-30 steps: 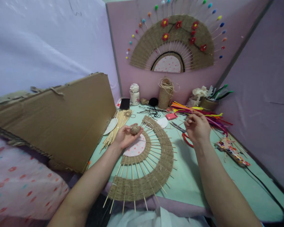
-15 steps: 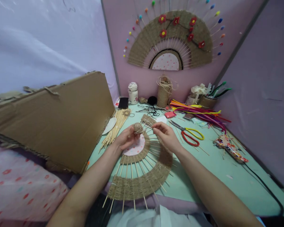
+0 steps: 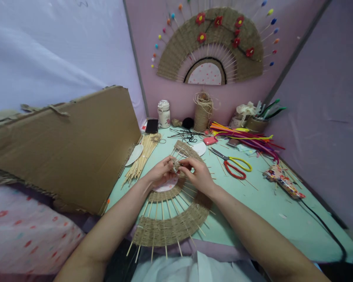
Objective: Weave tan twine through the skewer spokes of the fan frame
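Observation:
A small ball of jute twine [image 3: 175, 166] sits in my left hand [image 3: 161, 172], whose fingers curl round it. My right hand [image 3: 197, 174] meets it from the right, thumb and fingers pinched at the ball. Whether they grip the ball itself or a loose strand is too small to tell. Below both hands lies a woven fan [image 3: 170, 231] of thin wooden sticks, with two twine bands and a pink-dotted white half-circle at its centre. My hands hide part of its inner band and sticks.
Scissors [image 3: 235, 164] and a glue gun [image 3: 284, 184] with a cord lie to the right. Bamboo sticks [image 3: 144, 156] lie left beside an upright cardboard sheet [image 3: 76, 145]. Behind stand a twine spool [image 3: 203, 113], a white bottle [image 3: 164, 114] and pipe cleaners [image 3: 247, 139]. A finished fan [image 3: 176, 51] hangs above.
My right hand has moved left and slightly down, from apart over the fan to touching the twine ball. My left fingers have closed further over the ball.

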Demonstrator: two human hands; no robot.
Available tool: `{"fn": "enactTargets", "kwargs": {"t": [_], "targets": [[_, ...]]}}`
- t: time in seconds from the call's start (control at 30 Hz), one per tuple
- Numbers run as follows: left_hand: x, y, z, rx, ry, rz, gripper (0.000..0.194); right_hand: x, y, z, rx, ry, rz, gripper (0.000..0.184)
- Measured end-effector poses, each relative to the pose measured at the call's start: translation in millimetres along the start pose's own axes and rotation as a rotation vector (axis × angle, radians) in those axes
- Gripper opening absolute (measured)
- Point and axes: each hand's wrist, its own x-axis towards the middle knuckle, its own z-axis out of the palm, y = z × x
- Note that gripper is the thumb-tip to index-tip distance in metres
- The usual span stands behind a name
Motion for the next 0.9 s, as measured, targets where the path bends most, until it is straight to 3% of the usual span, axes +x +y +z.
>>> {"fn": "enactTargets", "kwargs": {"t": [0.1,0.23,0.5,0.67,0.8,0.9], "targets": [[-0.1,2.9,2.7,-0.038,0.018,0.000,0.034,-0.3,3.2,0.0,0.024,0.038,0.034,0.012],[-0.4,7.5,5.2,-0.095,0.053,-0.019,0.023,1.7,11.7,-1.6,0.110,0.077,0.182,0.018],[1.9,4.1,0.0,-0.044,0.141,-0.019,0.021,5.9,18.8,-1.2,0.316,-0.028,0.344,0.035],[1.4,3.2,-0.4,-0.016,0.110,0.003,0.023,6.5,9.4,-0.5,0.256,-0.050,0.292,0.035],[0.6,-0.5,0.4,0.046,0.043,0.009,0.029,5.3,3.5,0.8,0.119,-0.054,0.245,0.046],[1.5,-3.1,-0.6,0.068,0.037,-0.003,0.032,4.4,2.1,0.8,0.090,-0.026,0.220,0.038]]}}
